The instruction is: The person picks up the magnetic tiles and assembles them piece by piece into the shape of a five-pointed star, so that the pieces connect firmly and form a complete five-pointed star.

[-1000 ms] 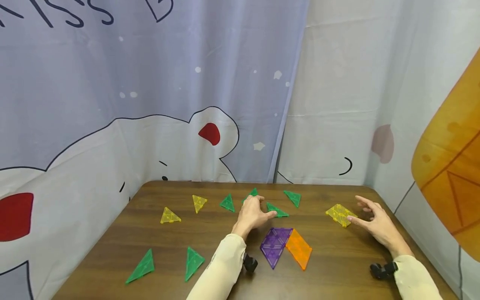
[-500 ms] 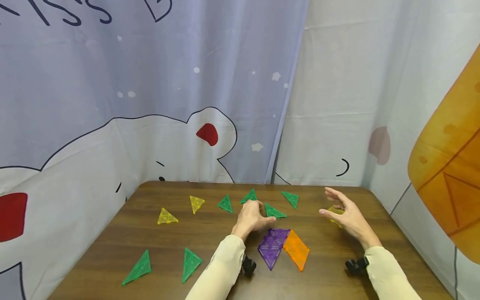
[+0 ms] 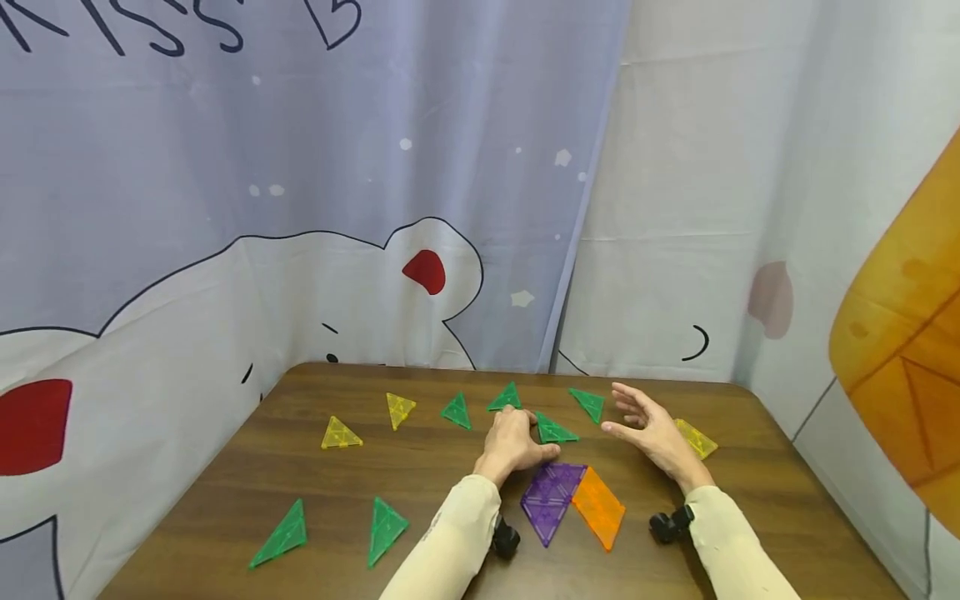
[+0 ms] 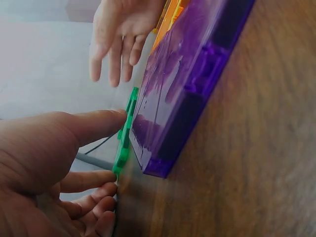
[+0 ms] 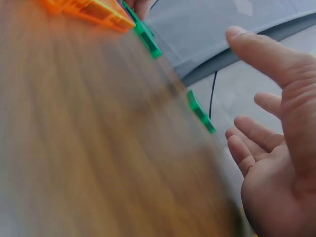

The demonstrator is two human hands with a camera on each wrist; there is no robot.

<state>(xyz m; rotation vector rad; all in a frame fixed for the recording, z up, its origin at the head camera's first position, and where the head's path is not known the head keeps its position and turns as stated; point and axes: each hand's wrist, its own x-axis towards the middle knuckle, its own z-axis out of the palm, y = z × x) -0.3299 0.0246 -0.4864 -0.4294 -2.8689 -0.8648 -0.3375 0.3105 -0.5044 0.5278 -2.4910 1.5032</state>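
Green triangles (image 3: 557, 429), six, one in pinch of left hand (image 3: 510, 442); three yellow shapes (image 3: 400, 409); right hand (image 3: 654, 429) unclenched.

From over here I make out 2 long cream sleeves (image 3: 442, 546), softly creased near the cuffs (image 3: 483, 490), and 2 small, blocky black wrist cameras (image 3: 506, 539).

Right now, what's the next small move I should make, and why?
I'd probably ease the nearest green triangle toward the purple shape. Your left hand's thumb and index finger are already at that triangle, and it lies just beyond the purple shape with bare table between, while the orange shape sits against purple's right side.
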